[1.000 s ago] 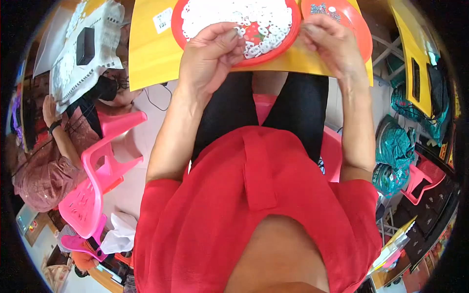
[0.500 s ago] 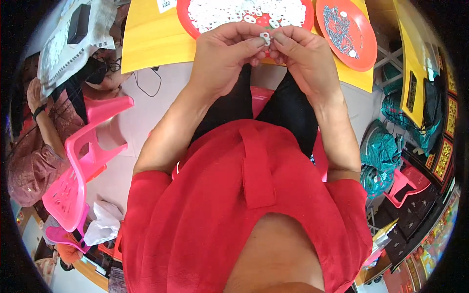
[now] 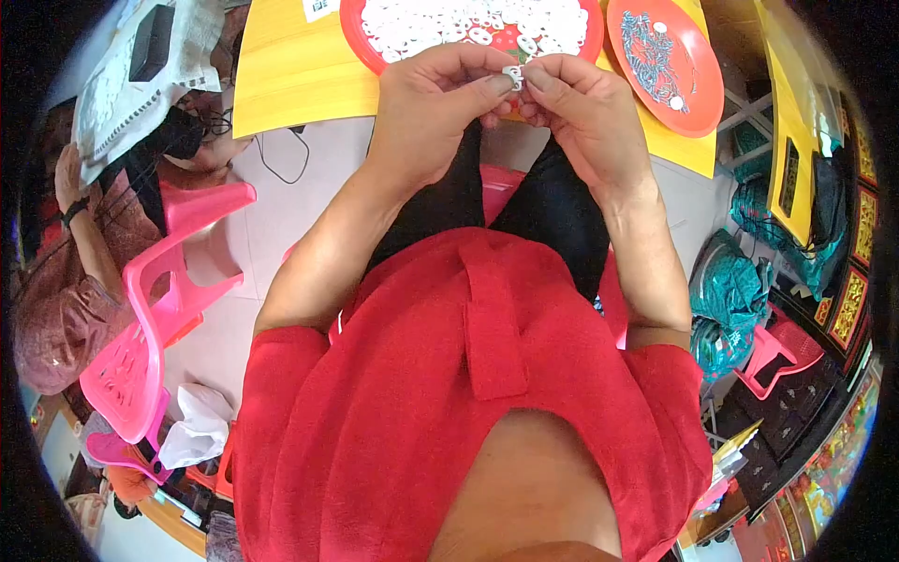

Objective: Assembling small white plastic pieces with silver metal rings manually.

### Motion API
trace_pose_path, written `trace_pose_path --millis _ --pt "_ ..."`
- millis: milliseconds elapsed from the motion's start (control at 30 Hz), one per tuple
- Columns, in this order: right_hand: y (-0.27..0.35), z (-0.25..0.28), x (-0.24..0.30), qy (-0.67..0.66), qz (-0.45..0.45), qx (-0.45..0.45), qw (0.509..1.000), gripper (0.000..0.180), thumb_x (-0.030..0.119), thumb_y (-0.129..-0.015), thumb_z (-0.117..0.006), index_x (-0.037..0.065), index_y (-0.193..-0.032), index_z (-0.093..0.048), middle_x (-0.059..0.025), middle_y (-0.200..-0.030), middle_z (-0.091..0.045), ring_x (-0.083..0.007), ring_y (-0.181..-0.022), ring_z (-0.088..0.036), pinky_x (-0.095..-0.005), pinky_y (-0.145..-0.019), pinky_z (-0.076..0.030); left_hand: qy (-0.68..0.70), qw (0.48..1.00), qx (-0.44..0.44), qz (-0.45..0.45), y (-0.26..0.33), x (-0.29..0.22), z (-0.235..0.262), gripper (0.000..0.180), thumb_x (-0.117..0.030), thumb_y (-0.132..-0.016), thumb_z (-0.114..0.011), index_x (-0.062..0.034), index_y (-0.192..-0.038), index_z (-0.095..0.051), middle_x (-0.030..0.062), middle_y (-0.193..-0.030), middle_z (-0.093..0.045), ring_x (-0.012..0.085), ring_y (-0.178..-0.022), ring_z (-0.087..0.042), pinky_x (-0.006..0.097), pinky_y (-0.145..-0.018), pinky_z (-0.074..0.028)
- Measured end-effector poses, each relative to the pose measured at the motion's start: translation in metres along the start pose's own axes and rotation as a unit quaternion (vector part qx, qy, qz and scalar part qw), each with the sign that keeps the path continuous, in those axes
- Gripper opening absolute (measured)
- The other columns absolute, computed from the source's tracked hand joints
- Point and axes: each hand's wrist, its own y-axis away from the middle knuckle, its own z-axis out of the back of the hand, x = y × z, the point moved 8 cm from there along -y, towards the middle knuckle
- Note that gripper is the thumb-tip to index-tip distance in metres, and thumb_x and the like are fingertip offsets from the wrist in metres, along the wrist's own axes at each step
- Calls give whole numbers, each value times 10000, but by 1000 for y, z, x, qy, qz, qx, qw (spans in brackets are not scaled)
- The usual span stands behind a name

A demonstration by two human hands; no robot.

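Note:
Just over the near edge of the yellow table, my left hand point(image 3: 435, 108) and my right hand point(image 3: 588, 108) meet at their fingertips. Between them is a small white plastic piece point(image 3: 513, 73) with a hole, pinched by thumb and fingers from both sides. Its far part is hidden by the fingers. Beyond my hands a red tray point(image 3: 352, 45) holds a heap of white oval ring-like pieces point(image 3: 412, 26). An orange-red plate point(image 3: 698, 84) to the right carries many small metal pins or screws point(image 3: 648, 56) and a few white round bits.
The yellow table point(image 3: 290, 80) curves across the top. On the left, another person's hand point(image 3: 67, 178) rests by a cloth-covered surface point(image 3: 117, 117) with a black box point(image 3: 152, 42). A pink chair point(image 3: 131, 375) stands beside me. Green bags point(image 3: 730, 281) lie to the right.
The white piece has turned slightly between my fingertips, its hole now less plain. Both hands stay in nearly the same place.

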Motion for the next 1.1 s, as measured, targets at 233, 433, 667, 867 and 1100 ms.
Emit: trace_pose_path --millis 233,433,667,867,1100 --pt "1 0 1 17 1 -5 1000 134 91 -834 -536 -19 -891 -587 -33 -740 -598 -74 -643 -540 -183 -581 -418 -4 1000 -3 -6 0 -1 0 140 8 -777 -571 22 -913 -601 53 -761 -607 74 -616 -532 185 -529 -430" --pt "3 1 8 142 47 -56 987 127 83 -811 -556 -33 -849 -594 -27 -697 -592 -61 -612 -517 -189 -547 -408 -167 984 -49 -42 4 -8 2 115 3 -771 -578 6 -879 -617 24 -739 -609 50 -644 -538 177 -551 -435" --pt "7 -3 17 257 132 -103 952 89 55 -767 -584 -32 -762 -604 -34 -611 -576 -64 -571 -507 -211 -511 -410 -228 969 -69 -62 8 -11 0 105 9 -765 -575 2 -859 -621 13 -701 -602 47 -636 -532 188 -561 -436" --pt "7 -5 11 316 100 -83 940 84 45 -814 -553 -29 -813 -594 -13 -718 -588 -55 -644 -520 -179 -584 -421 -248 963 -70 -82 10 -10 -2 82 11 -754 -576 8 -821 -623 49 -687 -612 68 -630 -550 204 -564 -443" --pt "1 -2 13 282 134 -91 945 110 75 -775 -581 -20 -808 -622 -46 -641 -600 -64 -595 -523 -210 -532 -421 -221 968 -84 -85 6 -9 3 88 17 -765 -569 17 -841 -614 55 -716 -614 84 -638 -562 207 -584 -457"
